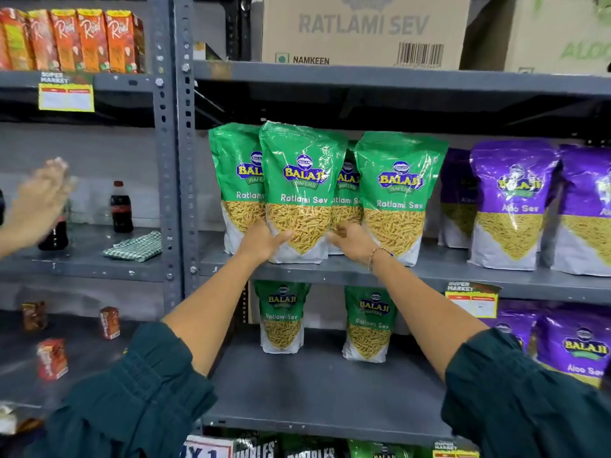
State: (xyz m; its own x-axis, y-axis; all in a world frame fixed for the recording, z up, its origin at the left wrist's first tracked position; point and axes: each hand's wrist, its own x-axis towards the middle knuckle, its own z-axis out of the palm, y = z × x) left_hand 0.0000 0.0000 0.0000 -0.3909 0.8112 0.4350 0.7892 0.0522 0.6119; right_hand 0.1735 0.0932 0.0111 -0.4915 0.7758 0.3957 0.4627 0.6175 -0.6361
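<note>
Head view: the left hand (pixel 261 241) grips the front packet (pixel 302 193) of Ratlami Sev at its lower left corner. The thumb lies across the clear window on the face, and the other fingers are hidden behind the left edge. The front packet stands upright on the middle shelf (pixel 429 272), near the front lip. The right hand (pixel 352 241) sits at the lower right edge of the same packet, in the gap between it and the right packet (pixel 398 193). Its thumb points toward the front packet and its fingers curl against the rear packet (pixel 347 193), which stands behind the gap. The fingertips are hidden, so it cannot be told whether the right hand pinches either packet. A left packet (pixel 233 180) of the same green kind stands partly behind the front packet, overlapped by it. Purple Aloo Sev packets (pixel 512 206) stand upright further right on the same shelf. A cardboard carton (pixel 363 28) printed RATLAMI SEV rests on the shelf above. Two green packets (pixel 281 317) stand well apart on the lower shelf (pixel 314 391). In the left bay, a cola bottle (pixel 121 208) stands near a folded checked cloth (pixel 135 247). Another person's hand (pixel 39 200), blurred, is raised with fingers spread in front of that bay. Orange juice cartons (pixel 82 41) line the top left shelf.
</note>
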